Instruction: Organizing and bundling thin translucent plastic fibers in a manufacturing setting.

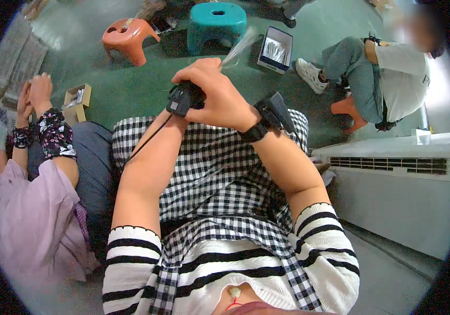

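Fingers point(185, 75) of your right hand point(224, 100) clasped round black box point(180, 100) on your left wrist point(173, 123). Left hand point(211, 62) mostly tucked behind, so can't tell what it's got tbh. Pale strands point(240, 48) poke out just past your hands. Checked apron point(209, 173) over your lap. Floor ahead: orange stool point(138, 32), teal stool point(230, 20), open carton point(273, 66). Person in lilac point(35, 205) on your left, person in white top point(403, 79) on your right.

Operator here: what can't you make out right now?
Head view throughout:
Left palm: hidden by the right hand and black box.
Pale strands: lower end hidden behind fingers.
Brown carton: contents too small to identify.
Left-side co-worker: head cut off by the dark rim.
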Demonstrator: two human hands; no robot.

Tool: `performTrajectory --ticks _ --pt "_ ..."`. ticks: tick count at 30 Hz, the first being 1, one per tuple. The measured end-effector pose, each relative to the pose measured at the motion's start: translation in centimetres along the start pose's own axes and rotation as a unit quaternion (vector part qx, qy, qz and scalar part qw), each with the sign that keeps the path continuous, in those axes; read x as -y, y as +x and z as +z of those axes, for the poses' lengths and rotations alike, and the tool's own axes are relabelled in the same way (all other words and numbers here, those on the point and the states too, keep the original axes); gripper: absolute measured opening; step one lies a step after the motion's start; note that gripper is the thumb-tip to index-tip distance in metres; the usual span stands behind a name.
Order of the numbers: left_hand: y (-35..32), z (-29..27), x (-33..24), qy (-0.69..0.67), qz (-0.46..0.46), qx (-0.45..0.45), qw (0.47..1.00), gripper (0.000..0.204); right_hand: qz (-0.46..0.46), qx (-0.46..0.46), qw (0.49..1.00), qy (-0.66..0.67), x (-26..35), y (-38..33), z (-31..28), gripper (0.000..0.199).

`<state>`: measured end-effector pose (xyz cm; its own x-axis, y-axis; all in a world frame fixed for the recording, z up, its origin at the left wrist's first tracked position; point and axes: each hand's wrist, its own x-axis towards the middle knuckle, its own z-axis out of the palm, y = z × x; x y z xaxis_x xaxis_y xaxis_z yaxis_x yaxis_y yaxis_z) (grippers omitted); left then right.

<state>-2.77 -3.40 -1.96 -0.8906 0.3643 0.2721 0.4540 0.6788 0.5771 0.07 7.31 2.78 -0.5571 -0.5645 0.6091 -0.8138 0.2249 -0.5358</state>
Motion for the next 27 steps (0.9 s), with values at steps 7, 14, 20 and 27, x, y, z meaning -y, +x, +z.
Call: performTrajectory --ticks 7,14,20,27 --pt "0.4 0.8 1.1 -0.087 -0.005 -0.065 0.994 0.028 -0.011 0.007 0.999 -0.044 0.7 0.8 -1.1 0.045" --pt "1.3 1.5 3.1 -0.188 0.007 -0.13 0.973 0.022 -0.046 0.052 0.995 -0.078 0.9 0.9 -0.8 0.055" --pt "1.5 1.9 5.5 -0.275 0.023 -0.166 0.947 0.019 0.064 0.002 0.998 -0.015 0.7 0.5 -1.4 0.094" --pt "3.7 -0.7 3.5 -0.497 -0.225 -0.143 0.826 0.018 0.102 -0.044 0.993 -0.038 -1.7 -0.8 0.6 0.07"
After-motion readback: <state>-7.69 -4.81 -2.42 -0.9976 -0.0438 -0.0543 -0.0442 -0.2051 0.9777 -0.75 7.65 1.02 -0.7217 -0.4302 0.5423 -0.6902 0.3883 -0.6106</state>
